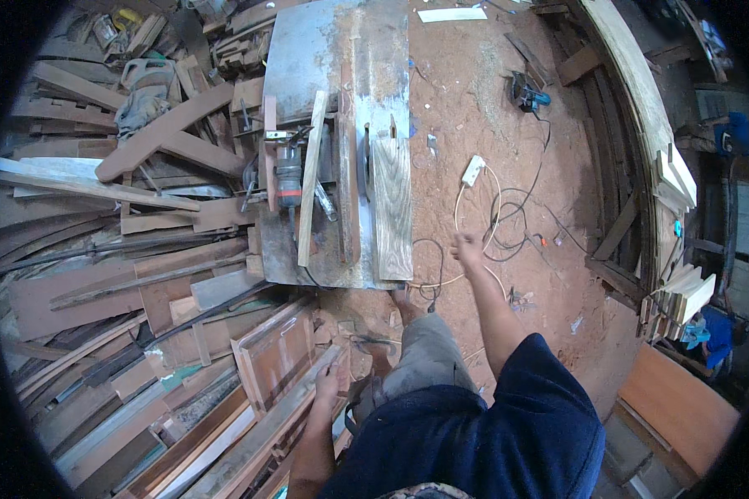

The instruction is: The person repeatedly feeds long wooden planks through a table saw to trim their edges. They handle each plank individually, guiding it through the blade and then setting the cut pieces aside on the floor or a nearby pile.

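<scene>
My left hand (328, 379) hangs low beside my leg, over long wooden planks (295, 395) stacked on the left. Its fingers are loosely bent, and nothing shows in them. My right hand (468, 249) is stretched forward above the floor, fingers loose and partly apart, holding nothing I can see. Close by it runs a pale cable (458, 212) from a white power strip (472, 170). To the left stands a metal-topped worktable (308, 50). On it lie a wide grained board (393, 208), a narrow pale strip of wood (312, 179) and a grey-and-red power tool (289, 179).
Scrap timber (100, 299) is heaped along the left. A blue-green power tool (528, 93) rests on the dirt floor (549, 333), its dark cord looping toward the power strip. Long planks (628, 66) lean at right, near stacked pale boards (686, 295) and an orange-brown panel (682, 407).
</scene>
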A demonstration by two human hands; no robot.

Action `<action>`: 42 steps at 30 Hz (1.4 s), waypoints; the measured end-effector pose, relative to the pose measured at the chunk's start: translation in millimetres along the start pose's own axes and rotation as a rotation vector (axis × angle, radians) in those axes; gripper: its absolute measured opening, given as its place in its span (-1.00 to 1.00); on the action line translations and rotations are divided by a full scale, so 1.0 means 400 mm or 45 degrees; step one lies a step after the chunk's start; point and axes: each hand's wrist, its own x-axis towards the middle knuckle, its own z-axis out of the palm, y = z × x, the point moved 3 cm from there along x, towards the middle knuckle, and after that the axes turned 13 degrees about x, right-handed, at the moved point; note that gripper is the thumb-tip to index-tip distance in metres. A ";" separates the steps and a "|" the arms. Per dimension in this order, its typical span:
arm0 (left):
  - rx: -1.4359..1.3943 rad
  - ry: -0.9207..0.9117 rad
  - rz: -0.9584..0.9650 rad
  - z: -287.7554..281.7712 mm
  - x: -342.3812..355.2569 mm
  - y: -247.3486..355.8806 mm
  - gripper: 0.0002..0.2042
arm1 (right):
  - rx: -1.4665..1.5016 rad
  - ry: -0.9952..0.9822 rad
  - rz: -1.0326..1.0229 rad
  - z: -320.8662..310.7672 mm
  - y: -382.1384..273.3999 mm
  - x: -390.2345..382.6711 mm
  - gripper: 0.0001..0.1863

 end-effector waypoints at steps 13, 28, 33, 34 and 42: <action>0.087 -0.026 0.107 0.015 -0.017 0.037 -0.70 | -0.449 0.072 -0.487 0.285 0.212 -0.043 -0.30; 0.036 -0.283 0.694 -0.018 -0.168 -0.021 -0.61 | 0.894 -0.495 0.061 0.126 0.346 -0.779 -0.39; 0.001 -0.429 0.740 0.010 -0.297 -0.111 -0.46 | 0.696 -1.164 0.001 0.199 0.535 -0.841 -0.31; -0.026 -0.461 0.717 0.016 -0.329 -0.128 -0.44 | 0.730 -1.262 0.034 0.221 0.561 -0.871 -0.33; -0.181 -0.283 0.896 -0.024 -0.456 -0.244 -0.43 | 0.536 -0.764 -0.128 0.268 0.491 -1.155 -0.41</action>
